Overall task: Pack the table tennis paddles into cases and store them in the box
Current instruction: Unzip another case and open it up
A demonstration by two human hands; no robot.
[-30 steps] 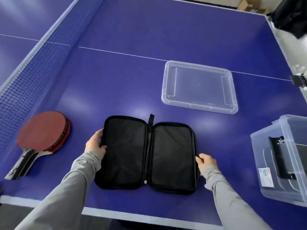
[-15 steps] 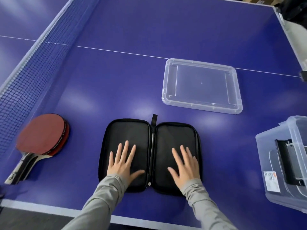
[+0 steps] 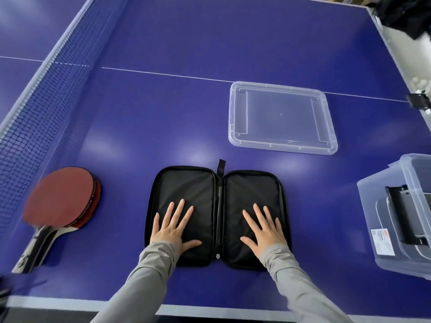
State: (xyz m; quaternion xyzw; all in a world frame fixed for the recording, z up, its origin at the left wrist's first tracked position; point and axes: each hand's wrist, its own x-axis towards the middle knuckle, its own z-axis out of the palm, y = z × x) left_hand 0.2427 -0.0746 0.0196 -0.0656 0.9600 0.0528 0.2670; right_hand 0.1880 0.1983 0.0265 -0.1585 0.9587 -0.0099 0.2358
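Observation:
A black paddle case (image 3: 193, 185) lies unzipped and spread flat on the blue table, near its front edge. My left hand (image 3: 173, 226) presses flat on the left half, fingers straight and spread. My right hand (image 3: 263, 228) presses flat on the right half the same way. Two red paddles (image 3: 63, 197) lie stacked to the left of the case, handles pointing toward me. At the right edge stands a clear plastic box (image 3: 382, 199) with a black case inside it.
The box's clear lid (image 3: 282, 117) lies upside down beyond the case, to the right. The net (image 3: 39, 108) runs along the left side. The table's front edge (image 3: 210, 311) is just below my forearms.
My hands left the case's outer edges and now lie flat on its two open halves. Since half a second ago they have hardly moved.

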